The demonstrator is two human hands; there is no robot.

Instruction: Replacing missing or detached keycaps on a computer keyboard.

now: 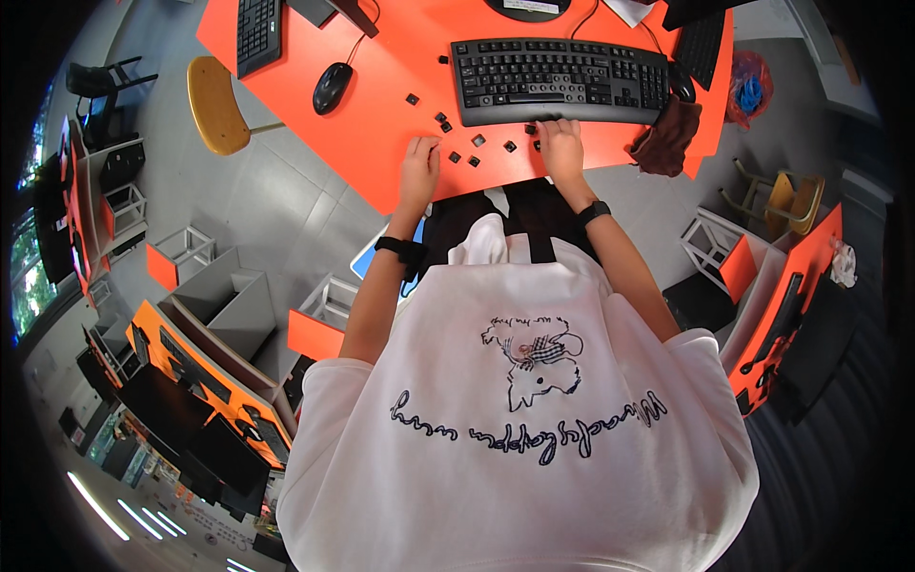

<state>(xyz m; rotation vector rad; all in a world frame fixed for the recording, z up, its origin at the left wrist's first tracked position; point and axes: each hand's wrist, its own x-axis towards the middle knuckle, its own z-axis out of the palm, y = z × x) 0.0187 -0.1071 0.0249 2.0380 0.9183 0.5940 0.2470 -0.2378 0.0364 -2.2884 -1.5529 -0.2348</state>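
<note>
A black computer keyboard (561, 80) lies on the orange desk (386, 157); several of its keys are off, with round sockets showing in its middle part. Several loose black keycaps lie between it and the desk's near edge, among them one keycap (510, 146) in the middle and one (412, 99) farther left. My left hand (420, 168) rests on the desk left of the keycaps, fingers bent; whether it holds anything cannot be seen. My right hand (562, 146) is just below the keyboard's front edge, its fingertips beside a keycap (530, 129); its grip is unclear.
A black mouse (333, 88) and a second keyboard (259, 36) are at the left. Another mouse (681, 81) and a dark brown cloth (668, 139) lie at the right. A round monitor base (527, 8) stands behind the keyboard. A wooden chair (215, 106) stands left of the desk.
</note>
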